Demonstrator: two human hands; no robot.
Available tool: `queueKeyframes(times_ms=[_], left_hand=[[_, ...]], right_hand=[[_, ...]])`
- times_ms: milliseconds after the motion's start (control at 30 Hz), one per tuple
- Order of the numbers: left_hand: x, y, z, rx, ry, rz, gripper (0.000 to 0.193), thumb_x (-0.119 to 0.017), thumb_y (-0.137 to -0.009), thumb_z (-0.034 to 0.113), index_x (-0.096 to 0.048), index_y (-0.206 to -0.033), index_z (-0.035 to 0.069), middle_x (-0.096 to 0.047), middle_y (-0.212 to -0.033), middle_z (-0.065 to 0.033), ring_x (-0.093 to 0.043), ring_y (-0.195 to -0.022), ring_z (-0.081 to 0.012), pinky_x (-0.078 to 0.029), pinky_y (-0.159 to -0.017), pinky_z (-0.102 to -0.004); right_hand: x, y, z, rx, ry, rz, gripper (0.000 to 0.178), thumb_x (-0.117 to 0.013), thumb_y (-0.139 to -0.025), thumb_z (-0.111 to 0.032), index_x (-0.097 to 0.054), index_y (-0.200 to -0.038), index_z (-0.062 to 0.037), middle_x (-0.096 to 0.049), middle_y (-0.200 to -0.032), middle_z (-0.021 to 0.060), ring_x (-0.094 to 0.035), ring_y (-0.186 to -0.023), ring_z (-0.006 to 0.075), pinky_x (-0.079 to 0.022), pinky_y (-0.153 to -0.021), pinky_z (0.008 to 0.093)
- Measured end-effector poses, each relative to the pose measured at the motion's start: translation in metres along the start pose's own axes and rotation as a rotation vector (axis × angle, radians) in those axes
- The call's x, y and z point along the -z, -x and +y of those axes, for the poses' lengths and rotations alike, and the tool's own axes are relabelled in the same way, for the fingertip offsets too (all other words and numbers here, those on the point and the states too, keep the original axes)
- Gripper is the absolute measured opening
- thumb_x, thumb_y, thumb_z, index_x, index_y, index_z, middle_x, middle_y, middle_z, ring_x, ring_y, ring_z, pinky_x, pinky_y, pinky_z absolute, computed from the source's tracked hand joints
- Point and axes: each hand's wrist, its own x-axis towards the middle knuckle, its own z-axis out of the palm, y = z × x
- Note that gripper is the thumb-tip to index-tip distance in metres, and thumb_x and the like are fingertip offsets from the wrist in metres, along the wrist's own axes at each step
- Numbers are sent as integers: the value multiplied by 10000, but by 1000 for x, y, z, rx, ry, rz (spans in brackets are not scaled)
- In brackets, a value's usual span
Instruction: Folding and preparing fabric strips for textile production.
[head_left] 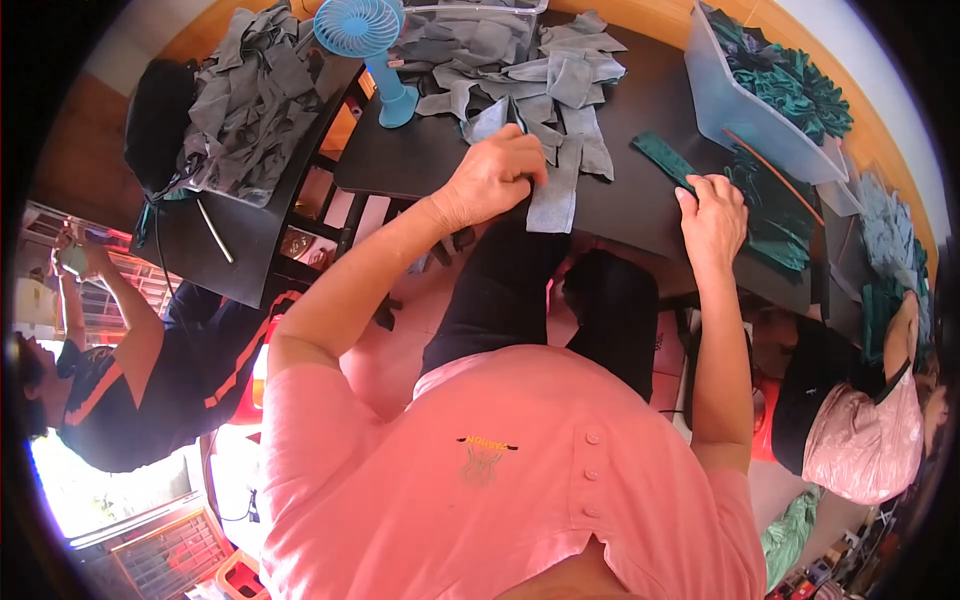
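Note:
My left hand (498, 172) is closed, its thumb and fingers pinched at the near edge of a pile of grey fabric strips (575, 80). A pale blue-grey strip (488, 122) with a dark edge rises at its fingertips, which partly hide it. Beside that hand, another grey strip (553, 195) hangs over the table's front edge. My right hand (714, 222) rests palm down on the dark table, fingers loosely bent and thumb apart. Its fingertips are by the end of a dark green velvet strip (663, 158). More green velvet pieces (775, 215) lie to its right.
A blue fan (388, 95) stands left of the pile. At the far right, a clear bin (715, 105) holds green scrunchie-like pieces, with a thin brown stick (775, 175) beside it. Grey strips (245, 110) heap at left. Other people (120, 370) sit on both sides.

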Motion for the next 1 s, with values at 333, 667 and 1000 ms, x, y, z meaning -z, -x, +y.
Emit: queueKeyframes(times_ms=[333, 667, 1000], left_hand=[[-55, -16, 38, 396, -444, 250, 173, -673, -706, 179, -578, -688, 36, -627, -775, -103, -621, -744, -324, -494, -629, -429], [-21, -16, 57, 688, 633, 142, 91, -680, -788, 105, -677, -804, 16, -597, -652, 3, -541, -571, -82, -419, -518, -231], [-36, -18, 76, 871, 1090, 331, 91, -685, -811, 76, -675, -843, -8, -598, -648, -32, -522, -527, -88, -364, -474, -213]], right_hand=[[30, 30, -32, 86, -581, 368, 83, -718, -774, -48, -650, -814, -73, -636, -791, 66, -610, -779, 277, -455, -711, 381], [57, 70, -96, -380, -1470, -367, 183, -649, -887, -128, -669, -1033, -19, -649, -805, 18, -583, -699, 68, -408, -582, 207], [56, 26, -110, -657, -1519, -545, 187, -676, -863, -203, -648, -907, -24, -634, -746, 24, -564, -599, 77, -393, -455, 208]])
